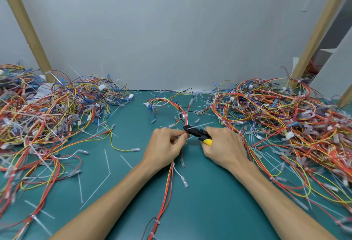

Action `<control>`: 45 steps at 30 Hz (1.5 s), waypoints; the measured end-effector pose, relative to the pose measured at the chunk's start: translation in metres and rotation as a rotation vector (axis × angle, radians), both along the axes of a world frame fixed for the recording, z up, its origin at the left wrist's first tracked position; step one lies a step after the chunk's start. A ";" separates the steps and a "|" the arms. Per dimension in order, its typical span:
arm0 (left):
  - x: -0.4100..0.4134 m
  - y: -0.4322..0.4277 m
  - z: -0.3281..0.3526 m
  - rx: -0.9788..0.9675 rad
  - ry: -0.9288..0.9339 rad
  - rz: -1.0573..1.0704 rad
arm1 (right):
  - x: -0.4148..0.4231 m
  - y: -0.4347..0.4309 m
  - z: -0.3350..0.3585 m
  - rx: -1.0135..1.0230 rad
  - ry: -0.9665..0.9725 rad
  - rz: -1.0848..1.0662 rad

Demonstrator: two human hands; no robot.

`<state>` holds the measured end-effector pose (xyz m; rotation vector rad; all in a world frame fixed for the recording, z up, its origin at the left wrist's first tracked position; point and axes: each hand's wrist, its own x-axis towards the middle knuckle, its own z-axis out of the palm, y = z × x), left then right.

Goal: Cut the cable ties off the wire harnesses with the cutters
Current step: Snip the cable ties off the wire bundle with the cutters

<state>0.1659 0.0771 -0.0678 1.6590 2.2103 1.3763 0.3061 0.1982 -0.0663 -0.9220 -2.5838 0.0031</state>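
The left hand (165,144) pinches 1 wire harness (170,180) between thumb and fingertips at the centre of the green tabletop (209,211). The right hand (222,144) grips the yellow-handled cutters (198,134), whose black tips touch the harness just above the pinch. 2 harness piles lie left (47,116) and right (285,116). Cut ties (95,190) are scattered on the tabletop.

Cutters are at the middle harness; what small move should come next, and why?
Probably squeeze the cutters shut: the right hand holds their tips at a white cable tie on the harness, which the left hand pinches right beside it.
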 end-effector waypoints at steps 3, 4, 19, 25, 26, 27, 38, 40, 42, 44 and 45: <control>0.000 -0.001 -0.001 -0.009 -0.012 -0.008 | 0.000 0.000 0.000 0.002 -0.008 -0.005; 0.000 -0.002 0.000 -0.015 -0.014 -0.008 | 0.001 -0.001 0.000 0.003 -0.012 -0.006; -0.008 0.002 -0.009 0.009 -0.236 -0.029 | 0.003 0.001 0.000 -0.065 0.170 -0.069; -0.015 0.002 0.000 0.081 -0.645 -0.135 | 0.008 0.004 0.001 -0.149 0.509 -0.021; -0.017 0.001 0.001 0.087 -0.677 -0.149 | 0.008 0.003 0.002 -0.152 0.566 0.003; -0.019 0.000 0.001 0.096 -0.706 -0.160 | 0.008 0.002 0.003 -0.168 0.615 0.026; -0.031 -0.002 -0.002 0.236 -0.894 -0.160 | -0.002 -0.011 0.010 -0.866 1.075 0.051; -0.031 -0.002 -0.003 0.237 -0.884 -0.161 | 0.000 -0.013 0.011 -0.850 1.000 0.043; -0.031 -0.001 -0.003 0.240 -0.885 -0.164 | 0.000 -0.013 0.011 -0.848 0.955 0.040; -0.030 -0.002 -0.002 0.242 -0.891 -0.171 | 0.000 -0.014 0.012 -0.869 0.954 0.053; -0.030 -0.002 -0.002 0.242 -0.892 -0.176 | 0.000 -0.014 0.013 -0.885 0.961 0.060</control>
